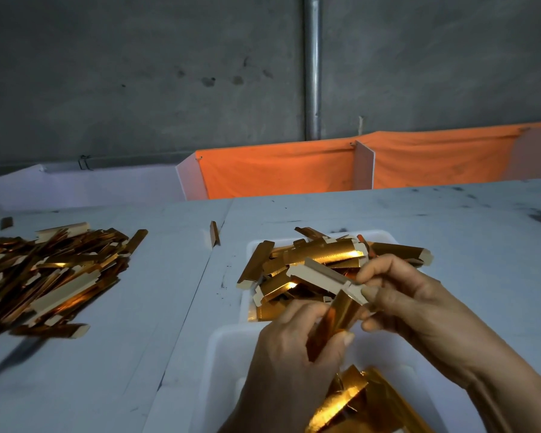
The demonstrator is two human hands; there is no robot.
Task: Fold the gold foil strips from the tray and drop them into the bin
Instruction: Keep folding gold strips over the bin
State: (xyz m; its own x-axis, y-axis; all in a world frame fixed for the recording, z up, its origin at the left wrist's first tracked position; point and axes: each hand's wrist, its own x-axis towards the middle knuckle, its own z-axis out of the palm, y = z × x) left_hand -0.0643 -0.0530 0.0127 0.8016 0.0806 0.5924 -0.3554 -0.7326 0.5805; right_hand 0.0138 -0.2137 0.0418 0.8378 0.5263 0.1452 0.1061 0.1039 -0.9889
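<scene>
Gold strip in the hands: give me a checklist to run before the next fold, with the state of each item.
1. Left hand grips the gold strip at its lower end: ok.
2. Right hand pinches its upper end: ok.
3. Strip held above the near white container: ok.
4. Fold finished: not ok, one flap still sticks out.
5. Far white tray has more strips: ok.
6. Which container is the bin: cannot tell.
</scene>
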